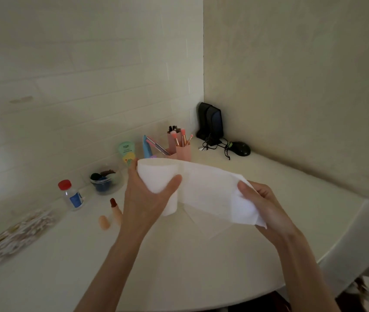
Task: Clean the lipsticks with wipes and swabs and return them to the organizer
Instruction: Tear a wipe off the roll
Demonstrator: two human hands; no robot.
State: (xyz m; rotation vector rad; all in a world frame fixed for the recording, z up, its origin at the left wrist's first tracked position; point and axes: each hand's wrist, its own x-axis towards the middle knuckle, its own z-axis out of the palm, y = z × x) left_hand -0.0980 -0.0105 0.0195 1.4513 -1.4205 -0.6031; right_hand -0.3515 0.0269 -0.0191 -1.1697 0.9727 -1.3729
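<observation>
My left hand (147, 194) grips a white roll of tissue (156, 174) above the white table (179, 266). From the roll a sheet (210, 190) is drawn out to the right, and my right hand (262, 206) pinches its far end. An open lipstick (114, 210) with a dark red tip stands on the table just left of my left wrist, its beige cap (104, 222) lying beside it. A pink organizer (180, 147) with brushes and dark lipstick tops stands at the back. A blurred pack of cotton swabs (17, 235) lies at the far left.
A small red-capped bottle (72, 195), a clear bowl (105, 180) of dark items and a green tube (126, 154) stand along the tiled wall. Black speakers (210, 122), cables and a mouse (242, 148) fill the back corner. The table's curved edge runs at the right.
</observation>
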